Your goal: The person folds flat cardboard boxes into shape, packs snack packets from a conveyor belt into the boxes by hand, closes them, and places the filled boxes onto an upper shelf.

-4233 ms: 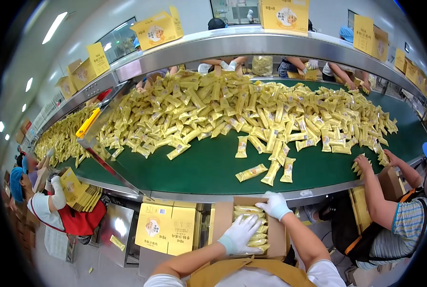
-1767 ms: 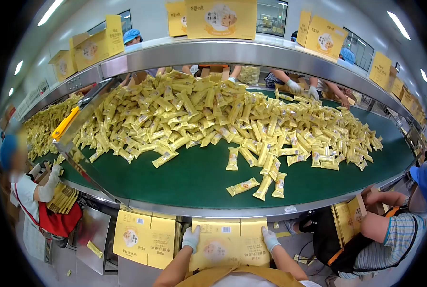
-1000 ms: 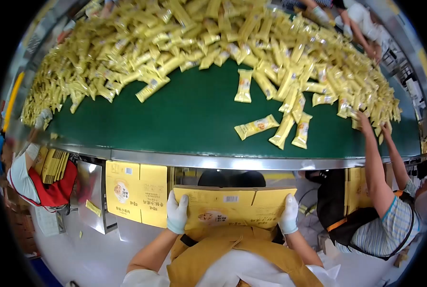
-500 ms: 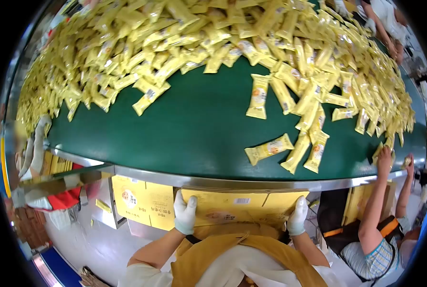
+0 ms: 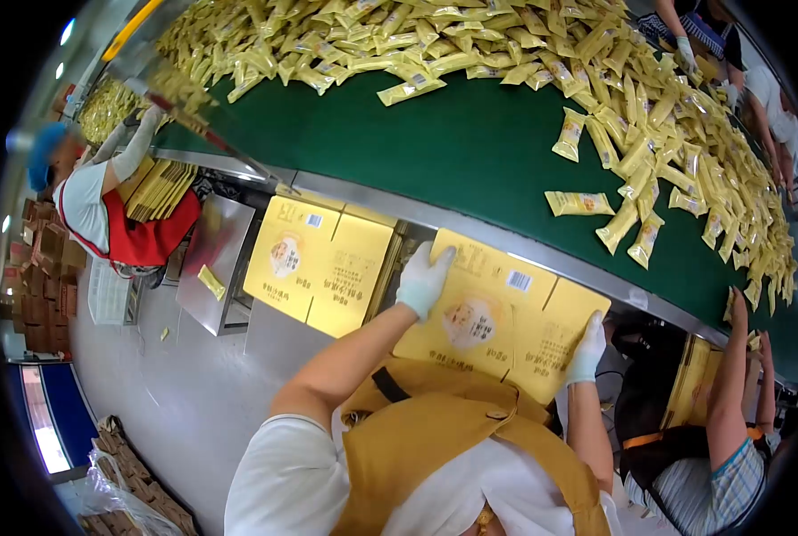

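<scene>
Between my two gloved hands is a stack of flat yellow cartons [image 5: 497, 313], tilted, with a printed picture and a barcode on the top one. My left hand [image 5: 424, 279] grips its left edge. My right hand [image 5: 587, 347] holds the right edge, thumb on the face. Just left of my left hand, more flat yellow cartons [image 5: 320, 259] lie stacked beside the conveyor. Beyond the held cartons runs the green conveyor belt [image 5: 399, 147], with a large heap of yellow wrapped packets [image 5: 676, 116] on it.
The conveyor's metal edge [image 5: 363, 198] crosses diagonally before me. A person in a red apron [image 5: 153, 228] works at the left, near a metal table [image 5: 213, 259] with one packet. Another person in a striped shirt [image 5: 694, 482] reaches onto the belt at the right. Stacked brown boxes [image 5: 42, 286] stand far left.
The filled open box seen first is gone from view, and my hands now grip flat cartons. The held stack has turned clockwise and its printed face shows more. The camera view has tilted.
</scene>
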The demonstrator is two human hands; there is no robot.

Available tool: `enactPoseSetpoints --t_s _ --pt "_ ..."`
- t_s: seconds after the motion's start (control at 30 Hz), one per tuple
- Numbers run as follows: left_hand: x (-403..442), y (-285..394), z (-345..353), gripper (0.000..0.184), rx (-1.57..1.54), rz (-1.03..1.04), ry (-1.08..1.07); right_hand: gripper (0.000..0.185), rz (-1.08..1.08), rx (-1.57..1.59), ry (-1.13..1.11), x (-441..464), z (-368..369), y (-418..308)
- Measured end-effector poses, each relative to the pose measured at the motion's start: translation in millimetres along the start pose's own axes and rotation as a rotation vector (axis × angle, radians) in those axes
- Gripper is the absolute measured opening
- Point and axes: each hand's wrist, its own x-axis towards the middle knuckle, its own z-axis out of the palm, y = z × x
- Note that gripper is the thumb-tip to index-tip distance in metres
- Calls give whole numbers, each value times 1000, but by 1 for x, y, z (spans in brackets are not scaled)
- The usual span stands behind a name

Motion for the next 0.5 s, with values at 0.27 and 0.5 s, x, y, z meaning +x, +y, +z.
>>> enactPoseSetpoints --t_s 0.27,0.5 --pt "-1 -19 -8 60 154 -41 8 57 -43 -208 23 11 4 27" --pt "12 -33 -11 65 215 -30 20 55 -51 -257 46 5 14 32"
